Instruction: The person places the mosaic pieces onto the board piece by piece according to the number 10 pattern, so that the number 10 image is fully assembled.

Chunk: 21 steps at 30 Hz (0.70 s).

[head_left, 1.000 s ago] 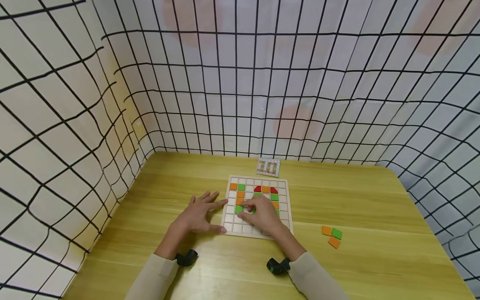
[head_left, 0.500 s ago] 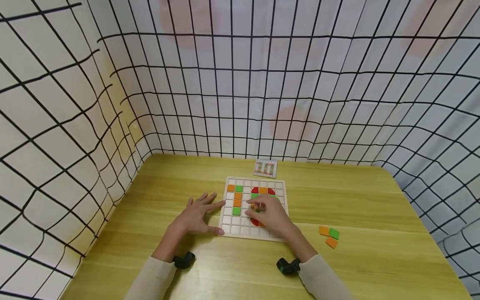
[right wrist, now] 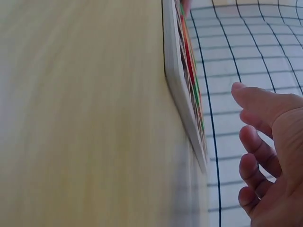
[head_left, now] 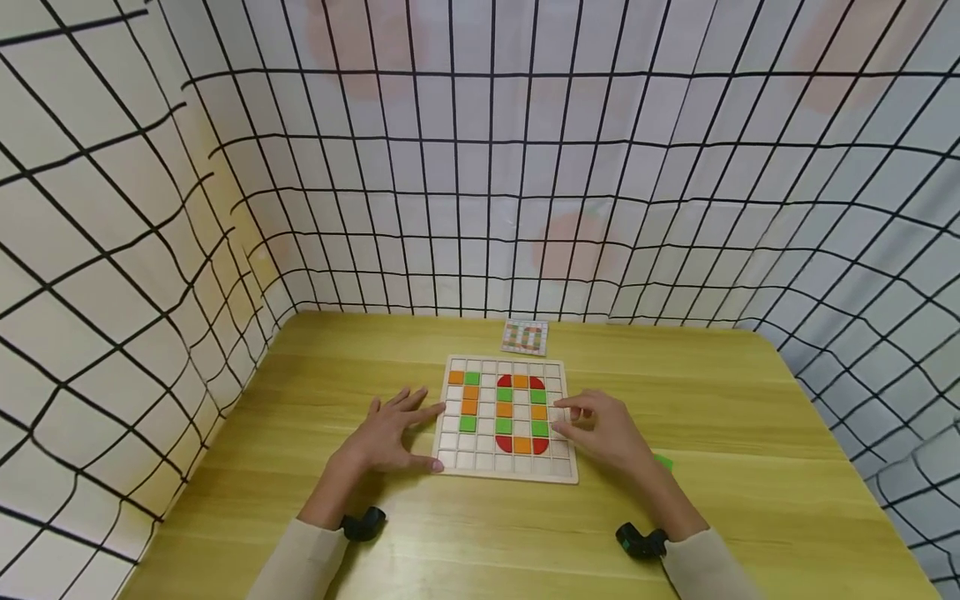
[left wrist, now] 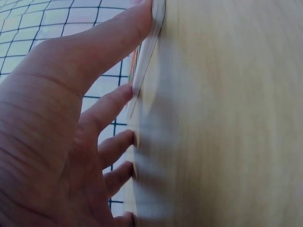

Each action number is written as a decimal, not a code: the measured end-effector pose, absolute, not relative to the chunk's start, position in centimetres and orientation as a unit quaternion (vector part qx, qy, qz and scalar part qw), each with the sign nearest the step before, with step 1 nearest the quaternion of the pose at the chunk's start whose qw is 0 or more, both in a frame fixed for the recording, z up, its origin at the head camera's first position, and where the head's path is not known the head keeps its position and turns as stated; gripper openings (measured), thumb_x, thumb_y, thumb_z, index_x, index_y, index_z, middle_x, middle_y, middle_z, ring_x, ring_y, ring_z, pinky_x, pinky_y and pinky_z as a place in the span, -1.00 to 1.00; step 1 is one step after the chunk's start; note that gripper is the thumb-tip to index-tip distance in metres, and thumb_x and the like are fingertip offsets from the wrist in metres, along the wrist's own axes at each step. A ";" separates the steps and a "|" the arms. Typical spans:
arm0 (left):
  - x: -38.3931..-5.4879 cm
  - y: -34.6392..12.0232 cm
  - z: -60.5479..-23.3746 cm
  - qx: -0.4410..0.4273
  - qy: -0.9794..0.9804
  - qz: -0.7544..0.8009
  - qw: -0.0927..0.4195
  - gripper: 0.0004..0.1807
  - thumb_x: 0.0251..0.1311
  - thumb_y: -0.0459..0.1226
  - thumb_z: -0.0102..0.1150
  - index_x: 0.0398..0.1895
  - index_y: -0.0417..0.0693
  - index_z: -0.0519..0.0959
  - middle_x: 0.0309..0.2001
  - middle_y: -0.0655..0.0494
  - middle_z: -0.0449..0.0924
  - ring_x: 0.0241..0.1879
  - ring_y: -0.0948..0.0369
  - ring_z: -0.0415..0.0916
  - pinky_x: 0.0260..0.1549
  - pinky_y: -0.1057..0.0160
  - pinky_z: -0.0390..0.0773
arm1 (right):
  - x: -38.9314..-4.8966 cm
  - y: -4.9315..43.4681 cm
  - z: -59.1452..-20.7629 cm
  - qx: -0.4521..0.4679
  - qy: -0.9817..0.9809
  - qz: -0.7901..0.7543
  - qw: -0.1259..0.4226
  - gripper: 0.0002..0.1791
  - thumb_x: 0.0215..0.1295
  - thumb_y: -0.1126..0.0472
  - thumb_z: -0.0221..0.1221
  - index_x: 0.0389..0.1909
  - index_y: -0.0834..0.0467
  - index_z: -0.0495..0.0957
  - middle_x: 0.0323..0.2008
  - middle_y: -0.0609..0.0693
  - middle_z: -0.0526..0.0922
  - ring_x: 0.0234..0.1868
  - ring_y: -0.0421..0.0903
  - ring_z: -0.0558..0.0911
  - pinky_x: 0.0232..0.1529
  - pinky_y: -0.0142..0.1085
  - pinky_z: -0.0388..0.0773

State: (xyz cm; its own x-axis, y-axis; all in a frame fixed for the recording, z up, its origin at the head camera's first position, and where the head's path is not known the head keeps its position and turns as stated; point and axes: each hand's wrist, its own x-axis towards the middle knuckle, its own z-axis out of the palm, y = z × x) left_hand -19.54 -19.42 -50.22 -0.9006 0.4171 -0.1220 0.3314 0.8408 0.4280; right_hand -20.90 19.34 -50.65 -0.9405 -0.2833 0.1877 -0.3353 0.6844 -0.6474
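A pale square grid board [head_left: 480, 470] lies on the table, bearing orange, green and red flat pieces. On its left, an orange tile [head_left: 456, 377] sits beside a short green and orange column; to the right the pieces form a ring with rounded red corners [head_left: 504, 444]. My left hand [head_left: 390, 433] rests with spread fingers against the board's left edge, thumb and index fingertip at the rim, as the left wrist view also shows. Off the right side of the board hovers my right hand [head_left: 603, 429], fingers loosely bent and nothing between thumb and index finger [right wrist: 260, 101].
Behind the board lies a small printed card [head_left: 525, 337] with a coloured grid pattern. A loose green tile [head_left: 664, 461] peeks out past the right forearm, which hides what lies around it. A black-lined white cloth [head_left: 495, 208] encloses the wooden table [head_left: 375, 342] at the back and sides.
My right hand has moved right, from the tile column across the ring and off the board, uncovering the ring and covering loose tiles. The left hand keeps its place at the board.
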 end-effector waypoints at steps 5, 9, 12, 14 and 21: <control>-19.5 -19.5 -50.5 0.196 0.953 0.205 0.106 0.08 -0.09 0.42 0.41 0.56 0.39 0.31 0.66 -0.01 0.03 0.64 -0.21 -0.11 0.47 -0.52 -0.23 | -20.1 21.7 -50.7 0.166 -0.926 0.337 0.040 -0.65 0.22 0.02 0.48 0.01 0.03 0.77 -0.39 -0.19 0.55 -0.26 -0.14 0.46 -0.25 -0.30 0.42; -19.7 -19.7 -50.7 0.199 0.953 0.205 0.101 0.08 -0.09 0.43 0.40 0.56 0.40 0.30 0.66 -0.01 0.03 0.64 -0.22 -0.11 0.46 -0.53 -0.23 | -19.6 23.5 -51.0 0.155 -0.934 0.320 0.039 -0.64 0.22 -0.02 0.47 0.02 -0.02 0.76 -0.37 -0.23 0.56 -0.25 -0.16 0.47 -0.23 -0.30 0.45; -19.8 -19.8 -50.7 0.201 0.953 0.204 0.098 0.09 -0.09 0.43 0.40 0.56 0.40 0.30 0.66 -0.02 0.03 0.64 -0.22 -0.11 0.46 -0.53 -0.23 | -19.2 25.0 -51.1 0.153 -0.934 0.319 0.042 -0.63 0.23 -0.06 0.46 0.02 -0.03 0.76 -0.35 -0.24 0.58 -0.23 -0.17 0.48 -0.20 -0.29 0.48; -19.8 -19.8 -50.7 0.202 0.953 0.206 0.098 0.09 -0.09 0.43 0.40 0.56 0.40 0.29 0.66 -0.03 0.03 0.64 -0.22 -0.11 0.46 -0.53 -0.23 | -19.0 26.2 -51.2 0.154 -0.933 0.323 0.039 -0.62 0.25 -0.09 0.44 0.03 -0.02 0.76 -0.32 -0.24 0.61 -0.22 -0.19 0.51 -0.18 -0.27 0.52; -19.6 -19.7 -50.6 0.204 0.951 0.208 0.101 0.08 -0.09 0.43 0.40 0.56 0.40 0.29 0.66 -0.03 0.03 0.64 -0.22 -0.11 0.46 -0.53 -0.23 | -18.3 30.9 -51.6 0.118 -0.932 0.342 -0.007 -0.59 0.27 -0.15 0.40 0.07 -0.07 0.73 -0.24 -0.20 0.66 -0.17 -0.27 0.61 -0.09 -0.31 0.61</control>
